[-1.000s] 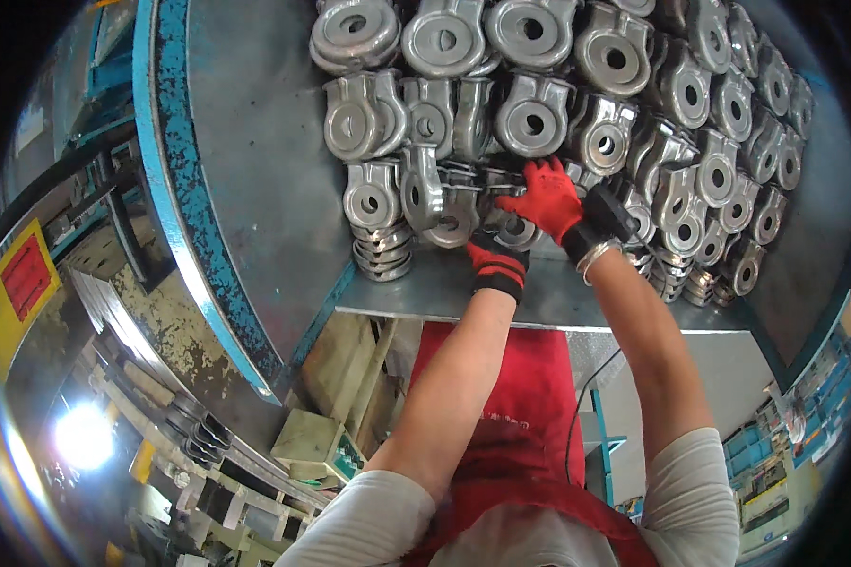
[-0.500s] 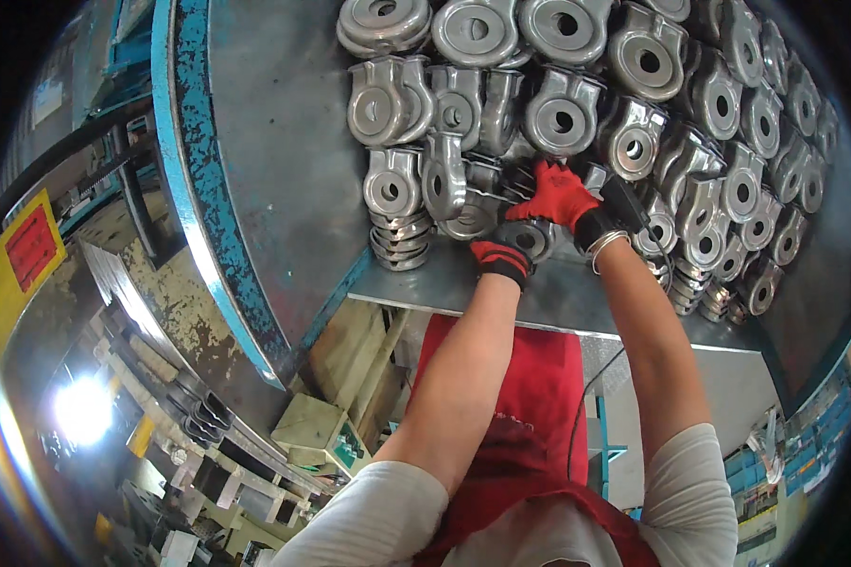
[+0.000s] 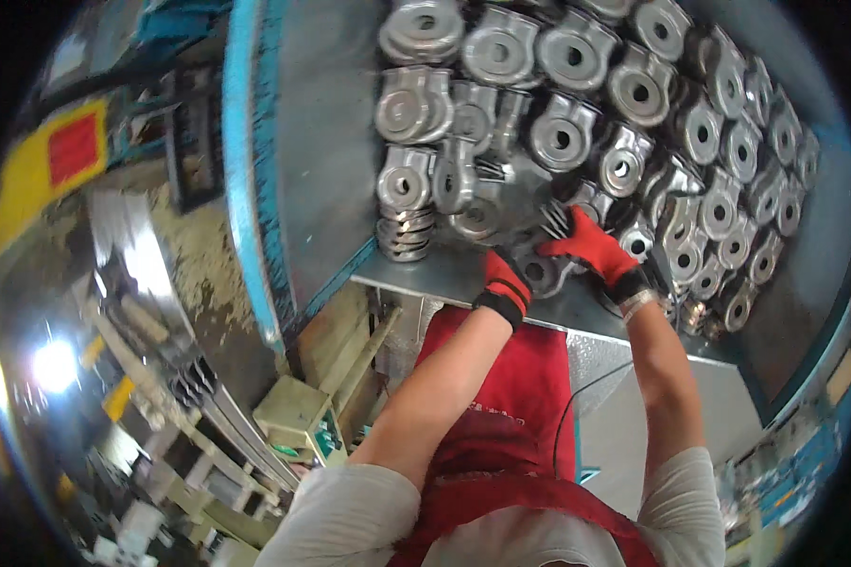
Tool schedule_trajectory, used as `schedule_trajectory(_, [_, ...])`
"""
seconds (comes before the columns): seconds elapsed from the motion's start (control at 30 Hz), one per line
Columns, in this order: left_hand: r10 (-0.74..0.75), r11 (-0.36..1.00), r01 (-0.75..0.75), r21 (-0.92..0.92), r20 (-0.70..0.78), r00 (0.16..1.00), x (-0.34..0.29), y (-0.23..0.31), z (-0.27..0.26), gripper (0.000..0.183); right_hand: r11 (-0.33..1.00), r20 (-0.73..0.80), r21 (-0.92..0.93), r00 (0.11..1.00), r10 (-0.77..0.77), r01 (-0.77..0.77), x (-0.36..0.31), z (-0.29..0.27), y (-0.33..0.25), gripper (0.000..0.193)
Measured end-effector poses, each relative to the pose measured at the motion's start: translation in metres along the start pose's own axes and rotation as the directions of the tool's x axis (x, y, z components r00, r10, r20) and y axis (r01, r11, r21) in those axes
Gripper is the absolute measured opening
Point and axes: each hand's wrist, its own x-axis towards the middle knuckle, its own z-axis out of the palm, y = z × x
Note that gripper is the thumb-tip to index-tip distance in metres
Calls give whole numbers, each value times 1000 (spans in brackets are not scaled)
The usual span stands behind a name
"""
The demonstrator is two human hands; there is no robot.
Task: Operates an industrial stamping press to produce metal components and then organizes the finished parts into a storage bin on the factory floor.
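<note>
In a red glove with a black cuff, my left hand (image 3: 508,283) is closed on the near left edge of a grey metal ring bracket (image 3: 536,274). The bracket has a round hole and lies low over the front of the metal bin. To its right is my right hand (image 3: 598,253), in a matching glove. Several thin metal pins (image 3: 555,221) stick out between its thumb and forefinger. More pins (image 3: 493,171) lie among the brackets farther back. Motion blur softens the fingertips, and the bracket's underside is hidden.
Stacked ring brackets (image 3: 563,135) fill the back and right of the bin. A short stack (image 3: 406,235) stands left of my hands. The bin's blue-edged wall (image 3: 252,170) rises at left. A dark cable (image 3: 577,397) hangs below the front edge (image 3: 425,292).
The view has swung, so the bin's left wall sits farther right. My right hand has drawn back nearer the front edge, with the pins. My left hand stays at the bracket.
</note>
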Motion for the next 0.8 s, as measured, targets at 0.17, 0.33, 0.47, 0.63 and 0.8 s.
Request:
schedule_trajectory(0.17, [-25,913,-90,-399,-275,961,-52,-16,24,42,866,88,497,996,20,-61,-77,-8,-56,62])
schedule_trajectory(0.33, [349,755,-68,653,-311,884,-172,61,106,74,874,35,469,986,-165,129,-146,-19,-47,42])
schedule_trajectory(0.47, [498,605,-167,779,-207,842,-265,85,103,81,724,135,680,990,31,-115,-164,4,-85,38])
schedule_trajectory(0.63, [712,669,-508,542,-274,646,-314,73,68,92,833,162,271,830,-534,483,-181,73,-148,46])
schedule_trajectory(0.8, [780,578,-776,254,-452,433,-386,99,3,85,591,449,-113,572,-686,798,-185,181,-194,59])
